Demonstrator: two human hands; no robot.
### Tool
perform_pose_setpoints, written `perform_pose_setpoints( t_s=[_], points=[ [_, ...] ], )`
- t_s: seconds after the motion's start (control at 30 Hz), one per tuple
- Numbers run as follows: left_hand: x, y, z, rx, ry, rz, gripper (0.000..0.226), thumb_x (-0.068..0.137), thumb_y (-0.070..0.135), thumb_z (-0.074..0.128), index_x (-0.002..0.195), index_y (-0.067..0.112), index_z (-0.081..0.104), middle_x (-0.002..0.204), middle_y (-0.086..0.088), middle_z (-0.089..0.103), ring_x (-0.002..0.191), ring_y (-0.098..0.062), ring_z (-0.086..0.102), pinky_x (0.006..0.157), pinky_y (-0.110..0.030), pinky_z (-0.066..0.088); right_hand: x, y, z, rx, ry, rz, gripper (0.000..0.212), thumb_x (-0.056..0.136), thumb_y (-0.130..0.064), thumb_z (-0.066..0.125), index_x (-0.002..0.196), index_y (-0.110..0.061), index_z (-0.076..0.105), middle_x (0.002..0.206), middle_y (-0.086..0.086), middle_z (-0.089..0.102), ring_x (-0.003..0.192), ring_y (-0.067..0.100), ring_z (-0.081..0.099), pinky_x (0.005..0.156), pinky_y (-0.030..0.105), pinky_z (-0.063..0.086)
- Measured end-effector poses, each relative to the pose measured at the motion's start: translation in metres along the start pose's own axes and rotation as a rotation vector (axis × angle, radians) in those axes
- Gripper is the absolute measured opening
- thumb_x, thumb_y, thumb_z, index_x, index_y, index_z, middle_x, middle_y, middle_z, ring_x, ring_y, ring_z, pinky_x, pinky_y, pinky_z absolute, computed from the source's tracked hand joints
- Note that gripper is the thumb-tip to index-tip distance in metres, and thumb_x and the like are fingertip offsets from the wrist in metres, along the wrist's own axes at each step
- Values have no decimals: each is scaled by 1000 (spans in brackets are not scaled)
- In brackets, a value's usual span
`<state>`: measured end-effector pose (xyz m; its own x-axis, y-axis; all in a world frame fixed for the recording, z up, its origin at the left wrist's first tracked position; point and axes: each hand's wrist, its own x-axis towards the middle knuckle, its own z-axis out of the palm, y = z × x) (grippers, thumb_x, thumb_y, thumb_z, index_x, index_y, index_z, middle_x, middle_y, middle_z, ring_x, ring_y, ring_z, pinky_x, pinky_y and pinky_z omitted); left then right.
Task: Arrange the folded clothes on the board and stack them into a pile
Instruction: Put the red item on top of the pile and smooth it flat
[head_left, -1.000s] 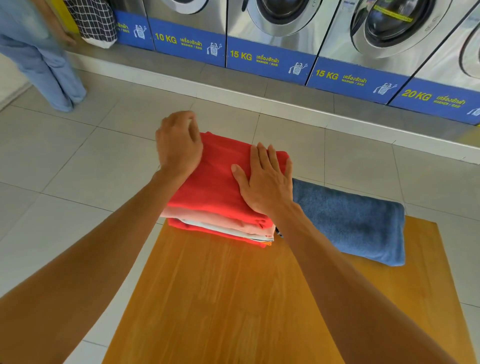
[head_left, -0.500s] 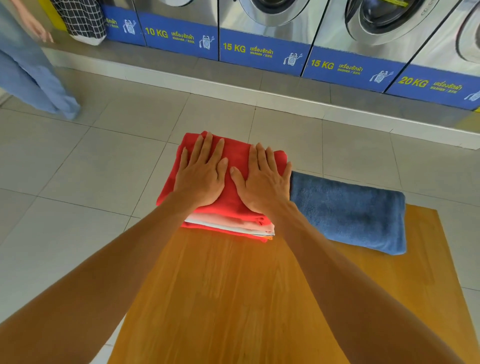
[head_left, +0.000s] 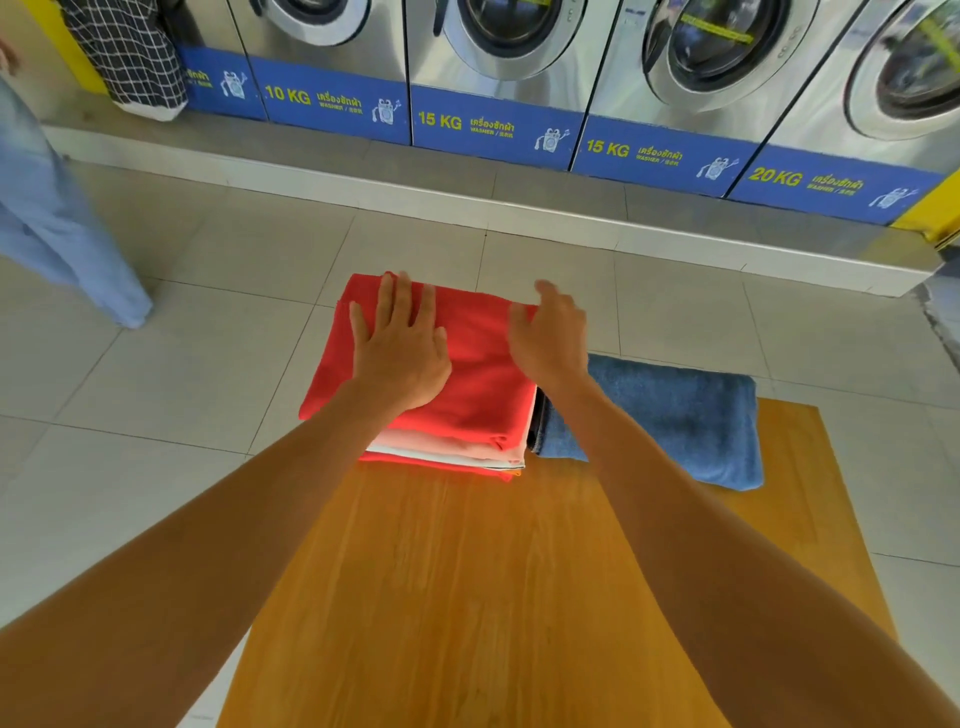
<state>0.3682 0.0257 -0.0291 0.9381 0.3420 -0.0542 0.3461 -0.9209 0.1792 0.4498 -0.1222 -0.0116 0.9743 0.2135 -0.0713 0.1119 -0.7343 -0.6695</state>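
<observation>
A pile of folded clothes (head_left: 478, 364) rests at the far left end of the wooden board (head_left: 467, 597); a red piece is on top, with pink, white and red layers under it. My left hand (head_left: 400, 348) lies flat on the red top piece, fingers spread. My right hand (head_left: 550, 338) is at the pile's far right edge, fingers curled loosely, a little blurred. A folded blue towel (head_left: 670, 415) lies on the board to the right, touching the pile's side.
A row of washing machines (head_left: 493, 62) with blue labels stands on a raised step beyond the tiled floor. A person in light blue trousers (head_left: 57, 228) is at the far left. A checked bag (head_left: 130, 57) hangs at the top left.
My left hand came down from the pile's left edge and now lies flat on the top piece. My right hand has left the top and moved to the pile's right edge.
</observation>
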Motion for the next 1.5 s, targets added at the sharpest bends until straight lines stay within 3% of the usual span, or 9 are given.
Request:
perform_pose_setpoints(
  t_s=[0.1,0.23,0.47,0.6,0.8,1.0,1.23,1.37,1.5],
  points=[
    [-5,20,4,-51,39,72,61,100,49,14,155,24,6,163,-10,-9,150,-28,-14,115,-58,-8,16,6,-6,231,28,299,24,100,-28,52,108,-6,58,95,11,62,93,30,62,70,37,55],
    [-4,30,20,-64,-14,58,66,98,57,12,155,25,5,164,-7,-6,150,-28,-12,116,-59,-6,24,16,-7,373,-97,345,29,94,-35,64,80,-10,65,84,12,69,80,27,67,77,43,62],
    [-4,25,27,-49,0,82,63,99,53,11,155,26,1,164,-5,-6,150,-27,-10,117,-59,-3,39,14,-3,346,-95,281,24,89,-30,73,93,-9,62,101,16,72,95,32,71,82,48,61],
    [-2,23,28,-67,-12,74,63,99,55,11,155,29,0,164,-2,-6,150,-25,-11,118,-57,-4,40,19,4,325,-59,319,32,83,-33,80,91,-13,56,93,6,65,86,24,61,60,30,46],
    [3,21,28,-102,-24,33,63,98,56,12,155,32,-2,164,0,-5,151,-24,-10,117,-56,-5,13,18,-13,261,-26,301,58,82,-65,67,101,-13,52,90,6,70,78,26,74,70,49,65],
    [4,24,28,-73,-42,23,63,98,55,10,154,31,-7,164,-1,-9,150,-24,-12,117,-57,-7,-66,24,-20,274,-507,353,63,89,-64,62,95,-2,73,78,8,80,68,20,79,71,42,66],
    [-1,23,27,-73,-18,41,62,99,53,11,155,30,-4,164,-3,-7,151,-25,-9,118,-58,-3,-79,25,2,422,-203,337,61,79,-55,75,95,1,60,89,14,76,71,27,77,69,52,65],
    [1,20,25,-99,-33,44,61,99,52,12,155,30,-3,164,-2,-6,151,-24,-9,118,-57,-3,-72,15,1,503,-196,311,36,81,-38,81,86,-9,60,86,9,73,74,20,74,69,38,64],
    [4,14,23,-167,-30,38,58,99,53,11,154,35,1,164,3,-3,151,-19,-7,118,-56,-5,-74,25,14,612,-159,404,60,76,-39,86,113,-7,51,103,17,73,79,24,78,72,40,65]
  ],
)
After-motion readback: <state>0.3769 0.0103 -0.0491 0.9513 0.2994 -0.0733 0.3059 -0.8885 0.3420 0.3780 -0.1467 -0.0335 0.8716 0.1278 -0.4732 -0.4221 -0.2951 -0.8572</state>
